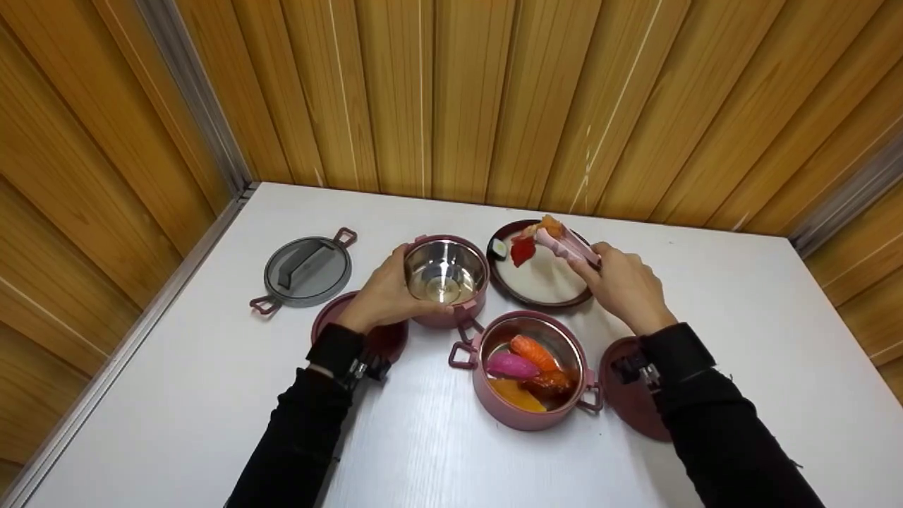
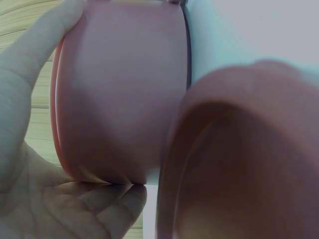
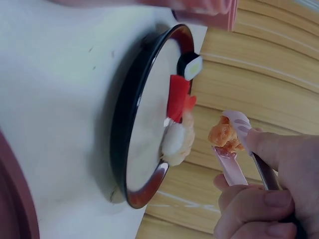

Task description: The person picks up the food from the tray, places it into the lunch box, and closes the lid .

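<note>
My left hand (image 1: 386, 293) grips a pink steel-lined pot (image 1: 444, 321) by its side, thumb at the near rim. No food shows inside it. My right hand (image 1: 631, 286) holds pale pink tongs (image 1: 575, 248) above the dark-rimmed plate (image 1: 547, 286). A piece of fried food (image 3: 224, 134), orange-brown and lumpy, is pinched between the tong tips. On the plate lie a black-wrapped sushi roll (image 1: 498, 248), a red piece (image 1: 523, 251) and a shrimp sushi (image 3: 177, 142).
Nearer stands a handled pink pot (image 1: 522, 420) holding orange, purple, brown and yellow food pieces. A grey lid (image 1: 310, 271) with a black handle lies at left. A dark red round dish or lid (image 1: 391, 344) is under the left wrist, another dark red disc (image 1: 631, 406) under the right.
</note>
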`<state>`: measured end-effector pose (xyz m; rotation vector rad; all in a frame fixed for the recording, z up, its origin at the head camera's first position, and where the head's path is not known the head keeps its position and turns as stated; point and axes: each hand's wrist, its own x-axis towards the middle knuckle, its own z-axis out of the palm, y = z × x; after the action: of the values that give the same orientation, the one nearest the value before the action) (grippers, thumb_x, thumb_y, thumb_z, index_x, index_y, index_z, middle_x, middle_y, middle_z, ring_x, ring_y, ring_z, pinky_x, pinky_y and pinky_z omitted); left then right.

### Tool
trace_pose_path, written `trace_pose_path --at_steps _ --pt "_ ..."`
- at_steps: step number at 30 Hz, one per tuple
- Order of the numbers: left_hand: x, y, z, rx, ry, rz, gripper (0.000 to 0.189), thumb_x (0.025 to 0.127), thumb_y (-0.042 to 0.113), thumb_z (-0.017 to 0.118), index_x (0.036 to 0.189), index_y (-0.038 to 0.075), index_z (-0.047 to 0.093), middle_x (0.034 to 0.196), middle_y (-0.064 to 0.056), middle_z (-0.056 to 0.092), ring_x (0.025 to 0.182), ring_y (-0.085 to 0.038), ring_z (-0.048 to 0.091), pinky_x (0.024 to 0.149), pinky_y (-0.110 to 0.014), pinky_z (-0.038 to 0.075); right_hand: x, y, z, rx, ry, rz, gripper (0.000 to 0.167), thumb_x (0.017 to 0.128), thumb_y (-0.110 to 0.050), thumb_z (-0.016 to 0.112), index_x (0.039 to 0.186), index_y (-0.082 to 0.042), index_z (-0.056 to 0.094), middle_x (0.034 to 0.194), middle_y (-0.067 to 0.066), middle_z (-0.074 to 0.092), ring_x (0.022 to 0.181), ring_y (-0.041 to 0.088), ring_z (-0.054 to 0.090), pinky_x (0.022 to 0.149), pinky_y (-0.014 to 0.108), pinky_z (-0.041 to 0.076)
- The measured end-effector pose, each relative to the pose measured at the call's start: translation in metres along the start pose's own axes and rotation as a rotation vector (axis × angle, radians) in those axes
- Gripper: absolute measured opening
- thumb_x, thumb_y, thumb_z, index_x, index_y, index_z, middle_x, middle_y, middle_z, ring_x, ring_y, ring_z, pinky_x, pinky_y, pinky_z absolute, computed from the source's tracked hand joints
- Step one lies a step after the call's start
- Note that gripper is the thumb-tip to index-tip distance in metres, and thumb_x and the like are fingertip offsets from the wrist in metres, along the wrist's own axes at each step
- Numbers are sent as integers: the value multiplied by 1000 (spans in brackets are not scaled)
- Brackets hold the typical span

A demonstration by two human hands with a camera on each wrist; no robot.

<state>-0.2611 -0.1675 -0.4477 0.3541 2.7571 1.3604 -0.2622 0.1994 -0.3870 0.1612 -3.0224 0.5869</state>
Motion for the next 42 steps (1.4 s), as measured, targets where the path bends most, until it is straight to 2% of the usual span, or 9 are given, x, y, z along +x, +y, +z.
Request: trace_pose_path --at_steps 4,10,17,21,25,28,31,35,42 --pt "0 0 0 2 -1 -3 129 69 41 106 169 3 34 167 -24 51 159 -42 46 134 -58 36 -2 -11 -2 11 9 -35 59 112 -49 62 143 1 65 116 29 77 100 50 73 76 63 56" --pt "-1 -1 0 -10 -2 -7 129 69 41 106 169 3 34 167 -24 51 158 -43 47 134 -59 36 -4 -29 -3 13 -12 -65 60 112 -49 62 147 -1 64 118 29 76 98 46 72 72 57 54" --pt "-1 -1 0 -18 -3 -7 129 69 40 106 169 4 35 166 -24 52 157 -42 48 133 -59 37 -4 -48 2 15 -11 -108 55 111 -48 64 139 0 67 100 23 73 84 37 67 63 43 45" --pt "-1 -2 0 -25 -4 4 129 69 39 107 170 4 34 166 -23 52 157 -42 49 133 -59 37 -3 -61 10 11 8 -143 52 110 -48 66 134 -2 71 100 21 72 88 38 69 66 50 51" --pt "0 -2 0 -33 -6 25 128 69 37 107 170 4 34 166 -23 52 157 -42 49 134 -58 36 -3 -74 19 -9 14 -184 47 110 -47 66 124 -3 74 97 19 73 96 42 71 77 58 55" --pt "1 -3 0 -33 -8 23 127 70 37 106 170 4 35 166 -22 52 157 -41 49 134 -58 36 -1 -83 25 -14 -18 -189 44 110 -47 66 119 -5 73 91 16 71 87 39 69 74 54 51" --pt "1 -3 0 -29 -13 15 126 70 38 106 169 4 35 165 -22 53 157 -41 49 134 -57 36 1 -91 30 -22 -71 -178 43 110 -48 67 123 -7 73 90 13 68 78 34 64 68 47 46" --pt "1 -3 0 -26 -18 15 123 71 40 106 167 5 37 163 -20 55 155 -39 52 133 -56 38 4 -100 37 -51 -112 -178 44 110 -51 65 120 -9 74 87 9 64 76 31 61 65 42 43" --pt "1 -3 -1 -14 -16 19 124 72 43 104 168 5 37 164 -19 55 155 -38 52 132 -55 39 5 -114 48 -89 -124 -216 44 109 -49 67 120 -8 79 93 15 74 79 32 68 66 48 52"
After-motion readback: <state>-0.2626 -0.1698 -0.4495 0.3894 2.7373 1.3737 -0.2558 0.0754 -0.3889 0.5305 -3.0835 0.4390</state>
